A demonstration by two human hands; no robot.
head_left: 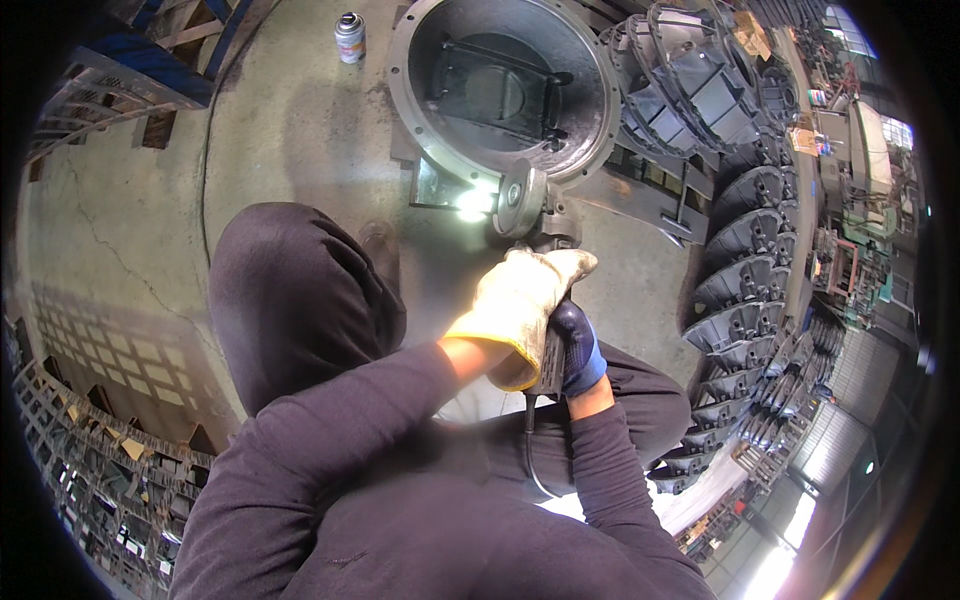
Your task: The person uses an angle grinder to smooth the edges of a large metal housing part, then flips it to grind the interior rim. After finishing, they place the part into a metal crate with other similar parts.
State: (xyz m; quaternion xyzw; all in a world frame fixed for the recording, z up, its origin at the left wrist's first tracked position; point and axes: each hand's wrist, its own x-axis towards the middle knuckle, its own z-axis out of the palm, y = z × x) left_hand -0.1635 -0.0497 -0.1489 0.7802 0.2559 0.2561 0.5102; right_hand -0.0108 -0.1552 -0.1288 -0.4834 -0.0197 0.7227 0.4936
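Both of my hands grip an angle grinder (552, 368), its black cord trailing down from the handle's end. My left hand (515, 300), in a pale leather glove with a yellow cuff, is closed around the grinder's front part. Lower on its body, my right hand (577, 345), in a blue and dark glove, is closed around the handle. The grinder's round disc (517, 197) stands at the near rim of a large round metal housing (400, 110), whose flange has bolt holes. Whether disc and rim touch, I cannot tell. A bright glare (474, 205) shows left of the disc.
A spray can (350, 38) stands on the concrete floor at the far left. Several similar metal housings (690, 80) are lined up along the right. A blue metal rack (150, 60) is at the upper left. My bent knees flank the grinder.
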